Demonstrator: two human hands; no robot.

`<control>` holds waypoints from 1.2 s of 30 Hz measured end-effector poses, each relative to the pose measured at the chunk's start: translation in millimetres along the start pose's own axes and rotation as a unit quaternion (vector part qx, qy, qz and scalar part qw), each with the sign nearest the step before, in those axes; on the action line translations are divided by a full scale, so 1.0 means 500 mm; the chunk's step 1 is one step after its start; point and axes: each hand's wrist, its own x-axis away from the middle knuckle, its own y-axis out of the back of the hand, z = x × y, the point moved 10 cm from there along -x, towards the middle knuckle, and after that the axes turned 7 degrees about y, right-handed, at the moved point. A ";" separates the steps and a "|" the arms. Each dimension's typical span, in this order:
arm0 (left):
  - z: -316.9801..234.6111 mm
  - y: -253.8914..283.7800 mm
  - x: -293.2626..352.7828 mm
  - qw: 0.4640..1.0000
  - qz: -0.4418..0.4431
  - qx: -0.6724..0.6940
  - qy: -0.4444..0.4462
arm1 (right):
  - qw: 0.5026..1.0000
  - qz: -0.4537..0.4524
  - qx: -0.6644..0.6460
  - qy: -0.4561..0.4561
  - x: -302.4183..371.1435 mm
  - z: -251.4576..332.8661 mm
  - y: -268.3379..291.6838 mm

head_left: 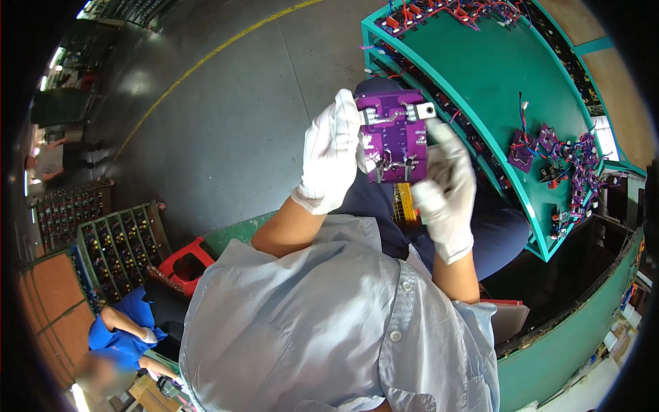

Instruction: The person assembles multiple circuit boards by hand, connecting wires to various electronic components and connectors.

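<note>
Purple circuit board point(395, 137) upright between left hand point(331, 154), right hand point(446, 189), edges pinched.

A teal green surface point(480, 69) is curving along the upper right. A cluster of purple circuit boards point(570, 161) with red and blue wires is lying on its right part, and a row of wired boards point(446, 10) is sitting along its far edge.
</note>
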 end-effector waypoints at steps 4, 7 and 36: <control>0.054 -0.007 -0.003 0.982 0.016 0.169 0.078 | 0.989 0.058 0.116 0.071 0.019 -0.005 -0.031; 0.024 -0.027 -0.002 0.973 0.085 0.205 0.057 | 0.983 0.053 0.110 0.140 0.015 0.025 -0.041; 0.001 -0.048 0.030 0.903 0.179 0.367 0.137 | 0.999 -0.018 -0.030 0.028 -0.003 0.040 -0.002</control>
